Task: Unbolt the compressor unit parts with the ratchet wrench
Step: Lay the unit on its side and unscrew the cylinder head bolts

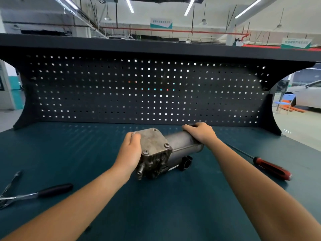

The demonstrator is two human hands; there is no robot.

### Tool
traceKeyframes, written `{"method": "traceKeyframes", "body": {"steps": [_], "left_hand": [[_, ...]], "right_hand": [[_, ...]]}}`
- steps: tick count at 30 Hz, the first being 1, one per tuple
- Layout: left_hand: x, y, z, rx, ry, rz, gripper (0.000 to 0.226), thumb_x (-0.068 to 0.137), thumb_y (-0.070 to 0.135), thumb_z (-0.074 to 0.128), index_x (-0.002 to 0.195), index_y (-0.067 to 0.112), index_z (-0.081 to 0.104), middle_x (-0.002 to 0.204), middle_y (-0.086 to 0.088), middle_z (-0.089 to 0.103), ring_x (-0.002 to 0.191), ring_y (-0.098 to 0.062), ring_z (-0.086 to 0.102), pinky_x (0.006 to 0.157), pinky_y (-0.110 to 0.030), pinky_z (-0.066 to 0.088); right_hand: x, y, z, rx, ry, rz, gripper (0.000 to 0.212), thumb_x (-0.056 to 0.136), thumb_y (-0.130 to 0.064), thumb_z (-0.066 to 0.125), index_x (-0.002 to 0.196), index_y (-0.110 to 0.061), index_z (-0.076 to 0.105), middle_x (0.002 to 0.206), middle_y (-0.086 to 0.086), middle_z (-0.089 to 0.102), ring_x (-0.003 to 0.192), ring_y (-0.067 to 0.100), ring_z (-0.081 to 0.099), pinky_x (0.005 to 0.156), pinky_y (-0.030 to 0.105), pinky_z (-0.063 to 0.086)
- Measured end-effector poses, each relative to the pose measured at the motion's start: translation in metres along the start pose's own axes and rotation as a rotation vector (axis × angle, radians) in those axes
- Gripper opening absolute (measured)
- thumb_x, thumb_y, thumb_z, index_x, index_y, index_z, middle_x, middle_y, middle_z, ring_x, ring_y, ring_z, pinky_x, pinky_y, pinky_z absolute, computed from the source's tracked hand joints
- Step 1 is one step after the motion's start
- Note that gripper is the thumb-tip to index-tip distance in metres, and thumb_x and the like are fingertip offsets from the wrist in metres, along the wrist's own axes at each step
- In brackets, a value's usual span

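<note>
Left hand [130,151], right hand [200,133], both curled.

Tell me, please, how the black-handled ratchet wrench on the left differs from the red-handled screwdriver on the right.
The ratchet wrench has a black handle and chrome shank; the screwdriver has a red handle and thin dark shaft. The ratchet wrench lies left of the compressor unit, the screwdriver right of it. Both lie flat on the green bench, untouched.
</note>
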State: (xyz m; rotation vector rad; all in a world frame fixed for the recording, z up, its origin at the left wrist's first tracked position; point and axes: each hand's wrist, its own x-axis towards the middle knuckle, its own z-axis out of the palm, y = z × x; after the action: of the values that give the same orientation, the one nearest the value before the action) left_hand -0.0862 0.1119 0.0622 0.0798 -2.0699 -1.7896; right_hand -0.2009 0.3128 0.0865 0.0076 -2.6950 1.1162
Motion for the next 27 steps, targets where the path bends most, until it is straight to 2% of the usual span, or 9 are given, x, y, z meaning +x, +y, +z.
{"method": "traceKeyframes", "body": {"steps": [3,6,8,10,12,15,20,23,27], "left_hand": [[0.003,-0.006,-0.004,-0.051,0.003,0.033,0.023,0.098,0.03,0.03,0.093,0.032,0.052,0.1,0.008,0.059,0.092,-0.004,0.054,0.075,-0.024,0.043],[0.013,-0.007,-0.009,-0.088,-0.059,0.0,0.025,0.099,0.035,0.029,0.112,0.035,0.05,0.12,0.003,0.056,0.111,-0.014,0.053,0.1,-0.036,0.041],[0.02,-0.009,-0.015,-0.065,-0.142,-0.011,0.031,0.099,0.041,0.029,0.125,0.034,0.045,0.128,0.004,0.052,0.118,-0.015,0.05,0.107,-0.039,0.036],[0.023,-0.012,-0.023,-0.016,-0.24,-0.002,0.025,0.097,0.043,0.033,0.119,0.039,0.045,0.124,0.007,0.054,0.113,-0.011,0.053,0.103,-0.033,0.039],[0.023,-0.014,-0.031,0.047,-0.322,0.012,0.019,0.096,0.041,0.036,0.113,0.046,0.044,0.114,0.014,0.056,0.103,-0.001,0.054,0.088,-0.021,0.043],[0.02,-0.016,-0.037,0.127,-0.369,0.043,0.024,0.097,0.042,0.033,0.119,0.049,0.035,0.106,0.025,0.05,0.094,0.009,0.049,0.073,-0.011,0.037],[0.013,-0.035,-0.038,0.173,-0.371,0.101,0.035,0.097,0.042,0.033,0.131,0.048,0.027,0.108,0.03,0.044,0.093,0.013,0.046,0.075,-0.01,0.037],[0.018,-0.047,-0.038,0.214,-0.409,0.133,0.038,0.097,0.036,0.033,0.134,0.039,0.025,0.119,0.036,0.04,0.108,0.01,0.043,0.077,0.001,0.035],[0.026,-0.06,-0.045,0.331,-0.503,0.159,0.032,0.098,0.03,0.035,0.127,0.041,0.026,0.121,0.033,0.036,0.108,0.014,0.039,0.076,0.006,0.032]], "right_hand": [[-0.001,-0.003,-0.004,0.032,-0.074,0.04,0.031,0.075,-0.055,0.059,0.084,-0.026,0.06,0.097,0.002,0.058,0.094,0.024,0.054,0.074,0.031,0.041],[-0.003,-0.001,-0.003,0.119,-0.105,0.071,0.052,0.075,-0.059,0.061,0.106,-0.016,0.063,0.107,0.004,0.057,0.105,0.026,0.055,0.087,0.033,0.044],[-0.007,0.0,-0.001,0.105,-0.043,0.06,0.041,0.08,-0.054,0.057,0.099,-0.018,0.064,0.1,0.004,0.055,0.101,0.026,0.054,0.084,0.032,0.043],[-0.011,0.001,0.0,0.115,-0.001,0.047,0.031,0.083,-0.05,0.055,0.076,-0.02,0.059,0.086,-0.001,0.056,0.09,0.024,0.053,0.076,0.03,0.04],[-0.016,0.005,0.002,0.143,0.027,0.037,0.033,0.084,-0.049,0.054,0.066,-0.022,0.057,0.075,-0.005,0.055,0.08,0.02,0.053,0.069,0.029,0.038],[-0.024,0.008,0.004,0.175,0.106,0.026,0.039,0.083,-0.051,0.056,0.07,-0.015,0.061,0.071,-0.005,0.056,0.071,0.014,0.052,0.063,0.028,0.037],[-0.042,0.018,0.013,0.196,0.251,0.027,0.044,0.082,-0.052,0.058,0.062,-0.013,0.053,0.066,-0.003,0.055,0.071,0.019,0.055,0.052,0.025,0.033],[-0.048,0.025,0.02,0.199,0.29,0.008,0.047,0.083,-0.053,0.056,0.09,-0.008,0.066,0.089,0.004,0.067,0.1,0.029,0.057,0.072,0.03,0.042],[-0.056,0.039,0.035,0.136,0.34,-0.045,0.061,0.086,-0.052,0.055,0.128,-0.008,0.054,0.097,0.009,0.069,0.105,0.026,0.055,0.081,0.029,0.035]]}}
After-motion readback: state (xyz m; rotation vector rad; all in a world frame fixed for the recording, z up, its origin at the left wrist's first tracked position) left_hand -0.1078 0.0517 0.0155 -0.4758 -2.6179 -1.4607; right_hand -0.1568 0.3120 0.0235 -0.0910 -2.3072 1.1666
